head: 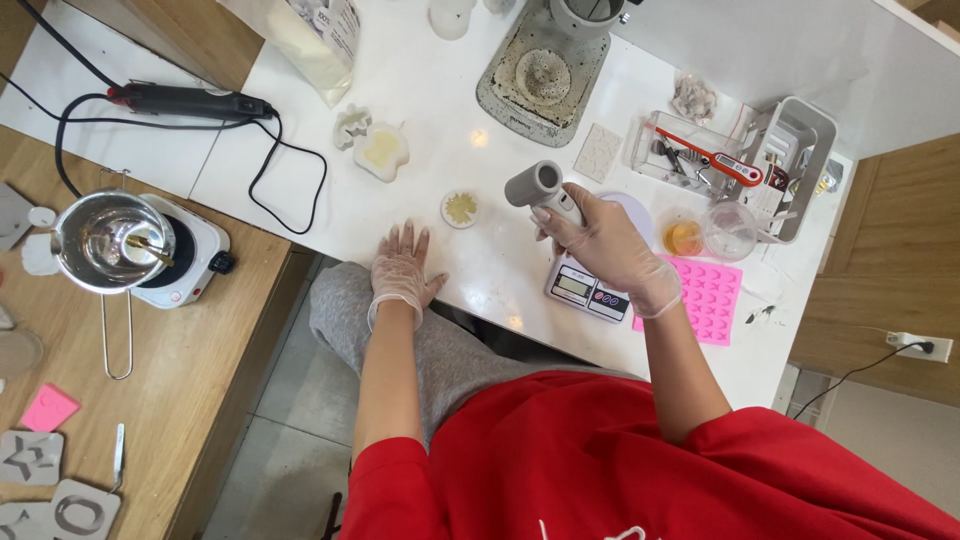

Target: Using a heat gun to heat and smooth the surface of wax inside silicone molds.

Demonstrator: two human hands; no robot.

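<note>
Two gloved hands are seen over a white table [450, 120]. The left hand [402, 268] is laid flat and released near the table's front edge, just below a small round dish [460, 209]. The right hand [607, 248] is clenched around a grey handheld tool [541, 188], raised above a digital scale [588, 290] beside a pink mould [712, 297]. Wooden surfaces and a tiled floor are seen around the table. What the tool's barrel holds cannot be made out, and the grey base [541, 75] at the far edge is cut off.
</note>
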